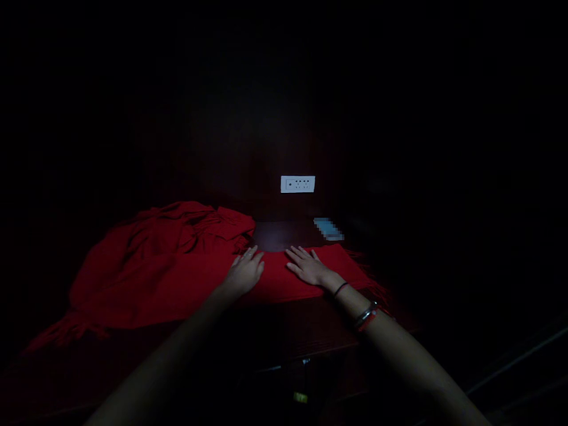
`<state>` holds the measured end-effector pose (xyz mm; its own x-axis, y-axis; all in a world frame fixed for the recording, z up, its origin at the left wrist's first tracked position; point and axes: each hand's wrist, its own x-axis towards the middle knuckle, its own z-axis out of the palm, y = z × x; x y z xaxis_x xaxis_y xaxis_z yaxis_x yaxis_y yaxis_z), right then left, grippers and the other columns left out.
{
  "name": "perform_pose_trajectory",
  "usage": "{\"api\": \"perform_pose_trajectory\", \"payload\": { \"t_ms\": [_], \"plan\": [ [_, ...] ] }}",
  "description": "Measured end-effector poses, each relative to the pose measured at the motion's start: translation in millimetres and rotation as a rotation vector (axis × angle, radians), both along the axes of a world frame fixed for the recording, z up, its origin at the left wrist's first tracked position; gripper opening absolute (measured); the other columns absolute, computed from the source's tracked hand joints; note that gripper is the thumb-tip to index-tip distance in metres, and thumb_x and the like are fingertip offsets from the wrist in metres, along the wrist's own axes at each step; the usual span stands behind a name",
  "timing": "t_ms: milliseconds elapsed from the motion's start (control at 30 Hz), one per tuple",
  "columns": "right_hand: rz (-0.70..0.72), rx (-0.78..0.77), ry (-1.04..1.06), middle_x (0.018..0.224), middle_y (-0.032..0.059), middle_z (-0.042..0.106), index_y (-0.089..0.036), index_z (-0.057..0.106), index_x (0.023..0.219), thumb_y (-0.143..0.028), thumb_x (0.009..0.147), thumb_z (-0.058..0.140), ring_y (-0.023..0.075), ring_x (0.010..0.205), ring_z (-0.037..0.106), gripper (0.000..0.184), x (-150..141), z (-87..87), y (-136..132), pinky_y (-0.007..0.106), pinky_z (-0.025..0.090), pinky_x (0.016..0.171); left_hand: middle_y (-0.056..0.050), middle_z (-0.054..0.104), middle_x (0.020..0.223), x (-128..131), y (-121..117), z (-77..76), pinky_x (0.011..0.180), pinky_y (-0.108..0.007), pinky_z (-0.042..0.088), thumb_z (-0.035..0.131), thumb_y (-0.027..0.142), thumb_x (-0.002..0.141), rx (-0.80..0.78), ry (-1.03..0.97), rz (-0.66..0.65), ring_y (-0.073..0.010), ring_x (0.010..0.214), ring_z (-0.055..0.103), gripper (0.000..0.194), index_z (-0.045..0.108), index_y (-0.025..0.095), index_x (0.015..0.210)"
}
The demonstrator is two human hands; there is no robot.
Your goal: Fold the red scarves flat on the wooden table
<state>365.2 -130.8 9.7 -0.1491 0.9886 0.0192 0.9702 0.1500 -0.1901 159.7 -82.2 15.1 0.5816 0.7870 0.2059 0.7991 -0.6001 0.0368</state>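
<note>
A red fringed scarf (177, 281) is spread across a dark tabletop, with fringe at both its left and right ends. Its left part is bunched up in loose folds at the back, while the strip under my hands lies flat. My left hand (244, 273) rests palm down on the middle of the scarf, fingers stretched out. To the right, my right hand (307, 266) lies flat on the cloth with its fingers spread. Neither hand grips the fabric. Bands and a metal bracelet circle my right wrist.
On the dark back panel is a white socket plate (297, 184). A blurred, pixelated flat bluish thing (329, 229) lies behind the scarf's right end. Below the table edge (310, 354) shows a small yellow patch (300, 397). Most of the surroundings are too dark to make out.
</note>
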Motion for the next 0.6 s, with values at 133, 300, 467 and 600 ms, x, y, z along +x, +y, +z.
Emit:
{"api": "perform_pose_trajectory", "payload": {
  "t_ms": [133,300,467,600],
  "plan": [
    [0.018,-0.04,-0.022,0.14,0.0022,0.011,-0.024,0.013,0.133,-0.054,0.082,0.006,0.0199,0.127,0.005,0.06,2.4,-6.5,1.9,0.048,0.004,0.099,-0.008,0.022,0.137,39.1,3.9,-17.7,0.097,-0.04,0.025,0.023,0.035,0.085,-0.065,-0.028,-0.03,-0.0222,0.124,0.02,0.045,0.032,0.019,0.126],
    [-0.194,-0.076,-0.074,0.14,0.0039,0.01,-0.021,0.014,0.133,-0.05,0.083,0.009,0.018,0.127,0.006,0.058,66.1,-13.8,-3.3,0.045,0.005,0.1,-0.007,0.019,0.138,28.0,16.0,-40.9,0.098,-0.041,0.022,0.024,0.045,0.083,-0.143,-0.04,0.036,-0.0235,0.124,0.019,0.051,0.026,0.022,0.129],
    [-0.394,-0.144,-0.083,0.14,0.0039,0.008,-0.019,0.013,0.134,-0.05,0.083,0.011,0.0198,0.127,0.005,0.059,124.5,-5.5,-12.0,0.046,0.005,0.1,-0.008,0.016,0.138,21.0,16.4,-34.9,0.099,-0.04,0.021,0.024,0.046,0.083,-0.158,-0.015,0.057,-0.021,0.124,0.02,0.053,0.023,0.021,0.13],
    [-0.333,0.007,-0.038,0.14,0.0046,0.007,-0.016,0.011,0.134,-0.052,0.083,0.007,0.0186,0.127,0.003,0.063,112.5,9.4,-21.8,0.044,0.006,0.101,-0.009,0.016,0.138,28.2,11.8,-23.6,0.097,-0.045,0.022,0.023,0.05,0.082,-0.171,0.0,0.077,-0.0243,0.124,0.018,0.056,0.026,0.019,0.129]
  ]
}}
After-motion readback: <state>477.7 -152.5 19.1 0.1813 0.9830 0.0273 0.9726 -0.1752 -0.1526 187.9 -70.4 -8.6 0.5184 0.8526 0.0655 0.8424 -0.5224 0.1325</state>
